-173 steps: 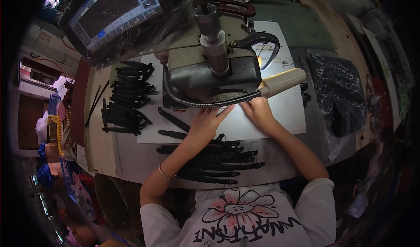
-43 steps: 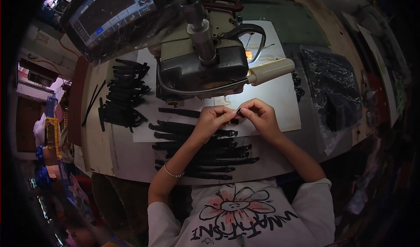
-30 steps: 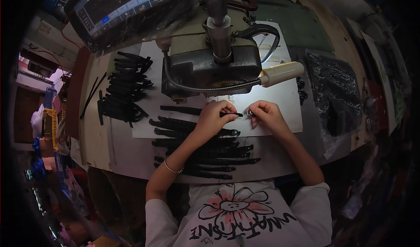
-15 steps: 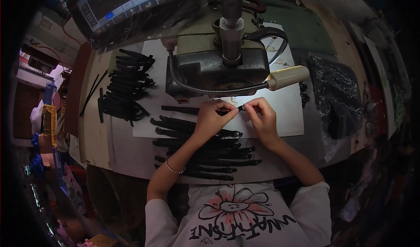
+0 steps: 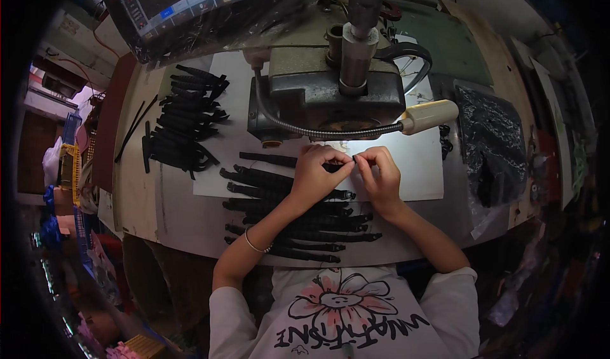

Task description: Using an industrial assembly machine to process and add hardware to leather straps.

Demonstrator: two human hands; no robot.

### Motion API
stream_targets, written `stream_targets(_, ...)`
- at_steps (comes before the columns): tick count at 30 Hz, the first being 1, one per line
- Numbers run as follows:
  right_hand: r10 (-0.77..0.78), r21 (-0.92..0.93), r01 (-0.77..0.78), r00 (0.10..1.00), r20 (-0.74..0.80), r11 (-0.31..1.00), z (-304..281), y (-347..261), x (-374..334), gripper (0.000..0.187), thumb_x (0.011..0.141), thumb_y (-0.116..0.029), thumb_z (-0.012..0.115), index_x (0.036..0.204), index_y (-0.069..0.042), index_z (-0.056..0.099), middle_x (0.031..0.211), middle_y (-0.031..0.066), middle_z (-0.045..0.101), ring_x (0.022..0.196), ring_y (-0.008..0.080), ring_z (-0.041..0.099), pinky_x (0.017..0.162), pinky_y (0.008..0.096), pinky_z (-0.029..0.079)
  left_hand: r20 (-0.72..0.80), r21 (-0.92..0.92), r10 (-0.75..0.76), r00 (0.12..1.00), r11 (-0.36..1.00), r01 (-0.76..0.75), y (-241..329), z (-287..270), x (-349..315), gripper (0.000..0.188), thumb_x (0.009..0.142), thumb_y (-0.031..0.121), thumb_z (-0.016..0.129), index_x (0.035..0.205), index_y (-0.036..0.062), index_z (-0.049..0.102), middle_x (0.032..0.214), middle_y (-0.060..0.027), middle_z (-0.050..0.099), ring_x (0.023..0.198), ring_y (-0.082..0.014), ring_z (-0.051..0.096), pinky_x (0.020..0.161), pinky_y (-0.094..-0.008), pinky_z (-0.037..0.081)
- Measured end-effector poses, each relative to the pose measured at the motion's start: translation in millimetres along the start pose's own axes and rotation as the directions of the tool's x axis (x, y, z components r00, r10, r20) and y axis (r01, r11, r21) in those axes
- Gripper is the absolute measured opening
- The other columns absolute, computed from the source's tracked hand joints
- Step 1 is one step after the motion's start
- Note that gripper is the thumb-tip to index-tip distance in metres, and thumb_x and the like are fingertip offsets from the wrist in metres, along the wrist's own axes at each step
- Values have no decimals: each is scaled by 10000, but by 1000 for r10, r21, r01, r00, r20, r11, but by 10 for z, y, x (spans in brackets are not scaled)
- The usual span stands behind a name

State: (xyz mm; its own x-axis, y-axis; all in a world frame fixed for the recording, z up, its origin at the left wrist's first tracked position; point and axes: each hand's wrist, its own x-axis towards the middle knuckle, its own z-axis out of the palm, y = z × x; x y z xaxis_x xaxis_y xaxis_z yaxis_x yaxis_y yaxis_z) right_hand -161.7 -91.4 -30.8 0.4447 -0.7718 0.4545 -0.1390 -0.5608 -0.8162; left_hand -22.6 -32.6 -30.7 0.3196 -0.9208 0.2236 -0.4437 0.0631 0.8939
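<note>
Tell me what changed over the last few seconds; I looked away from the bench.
Both hands drew back from under the machine toward the person. The left hand and right hand now meet fingertip to fingertip, pinching a black strap between them on the white sheet. The strap pile at left and the straps by the table edge stayed put.

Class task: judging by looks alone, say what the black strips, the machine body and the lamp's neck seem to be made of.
Black strips: matte, limp, likely woven webbing or fabric; too small to be sure.
Machine body: grey, worn, dull sheen, probably cast metal.
Lamp's neck: ribbed, curved, shiny, apparently flexible metal tubing.
</note>
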Motion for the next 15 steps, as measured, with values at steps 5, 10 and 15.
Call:
stream_targets(5,-162,-107,160,987,-9,981,18,14,-3,89,773,9,615,814,1,537,772,110,542,616,207,538,544,288,444,-34,114,53,998,992,-49,18,-18,0,102,679,171,694,678,89,632,657,14,613,661,-152,561,771,-301,352)
stream_targets(10,-107,-63,109,994,34,992,3,10,-12,69,781,6,609,825,6,555,791,112,554,650,209,553,565,284,453,-11,222,105,994,970,-100,19,-60,-15,125,697,202,690,728,95,634,677,12,607,690,-154,557,851,-318,328)
stream_targets(15,91,90,-93,995,30,992,-6,26,-11,52,808,-16,601,823,15,562,798,94,561,656,166,555,581,257,456,79,218,34,996,975,-50,-39,-144,10,148,717,219,686,760,88,630,696,-6,604,689,-175,549,882,-336,321)
